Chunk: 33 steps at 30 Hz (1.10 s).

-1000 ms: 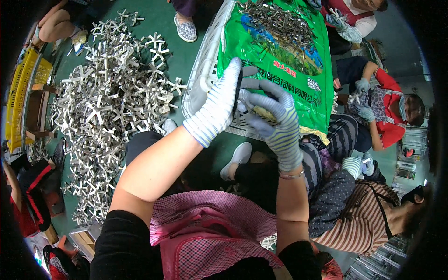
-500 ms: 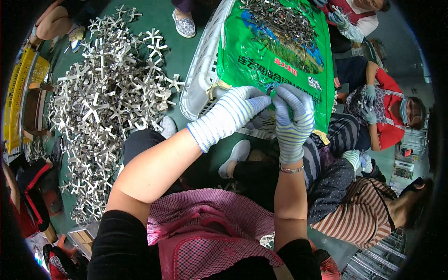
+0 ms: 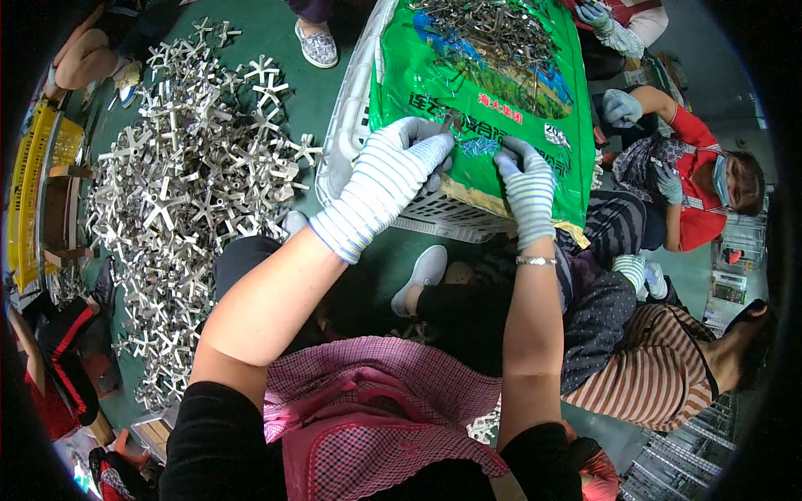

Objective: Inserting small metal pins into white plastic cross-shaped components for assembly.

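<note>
Metal parts (image 3: 478,147) on the green sack (image 3: 434,79) are looking small, stiff, light (prob. sharp-edged). Left hand (image 3: 393,171) is pinching one by its end; right hand (image 3: 526,179) is curling fingertips onto the pile, grip unclear.

The gloved left hand (image 3: 393,179) and right hand (image 3: 526,188) have been moved apart on the green sack (image 3: 476,79). A small metal piece (image 3: 447,125) is now pinched by the left fingertips.

Sack (image 3: 434,75) spread over crate (image 3: 347,125), small metal parts (image 3: 493,29) on sack, heap of cross-shaped pieces (image 3: 192,192) on floor left of crate
</note>
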Tool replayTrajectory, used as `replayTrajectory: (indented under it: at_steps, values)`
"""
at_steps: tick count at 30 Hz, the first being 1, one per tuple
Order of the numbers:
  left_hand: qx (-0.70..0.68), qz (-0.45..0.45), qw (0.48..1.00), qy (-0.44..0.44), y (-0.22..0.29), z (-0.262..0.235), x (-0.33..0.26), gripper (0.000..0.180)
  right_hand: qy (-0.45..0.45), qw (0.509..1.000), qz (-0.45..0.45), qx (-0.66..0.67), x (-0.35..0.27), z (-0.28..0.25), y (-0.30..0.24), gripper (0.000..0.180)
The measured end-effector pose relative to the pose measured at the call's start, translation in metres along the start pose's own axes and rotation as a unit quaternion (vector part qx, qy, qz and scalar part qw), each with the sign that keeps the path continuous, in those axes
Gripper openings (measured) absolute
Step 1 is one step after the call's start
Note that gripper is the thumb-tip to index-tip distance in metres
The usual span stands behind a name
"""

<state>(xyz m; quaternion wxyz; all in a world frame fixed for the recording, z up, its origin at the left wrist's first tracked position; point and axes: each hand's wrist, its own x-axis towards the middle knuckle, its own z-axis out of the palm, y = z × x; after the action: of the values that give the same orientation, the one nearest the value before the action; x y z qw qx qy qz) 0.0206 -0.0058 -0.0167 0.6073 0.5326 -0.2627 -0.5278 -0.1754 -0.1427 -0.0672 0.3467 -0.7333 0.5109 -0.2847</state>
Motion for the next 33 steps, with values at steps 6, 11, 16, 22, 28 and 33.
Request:
replayTrajectory:
  at_steps: [6, 11, 16, 22, 28, 33]
  values:
    - [-0.020, -0.008, 1.000, -0.020, 0.000, 0.000, -0.002, 0.023, 0.033, 0.959, -0.058, -0.275, 0.000, 0.013, -0.019, 0.032]
    - [-0.012, -0.007, 1.000, -0.027, -0.002, 0.002, -0.006, 0.022, 0.046, 0.916, -0.091, -0.388, 0.006, 0.019, -0.014, 0.025]
    - [0.025, 0.010, 0.999, -0.020, -0.002, -0.004, -0.006, 0.022, 0.057, 0.939, -0.077, -0.330, -0.004, 0.014, -0.024, 0.027]
    - [0.036, -0.004, 0.999, -0.030, -0.004, -0.004, -0.004, 0.022, 0.048, 0.991, -0.003, 0.123, -0.015, 0.004, -0.030, 0.033]
    - [-0.067, -0.019, 0.994, -0.080, -0.008, 0.008, 0.001, 0.028, 0.026, 0.979, -0.152, 0.134, -0.041, 0.001, -0.060, 0.032]
    - [-0.012, 0.023, 1.000, -0.015, -0.016, 0.006, -0.006, 0.039, 0.028, 0.946, -0.299, -0.124, -0.039, 0.028, -0.066, 0.024]
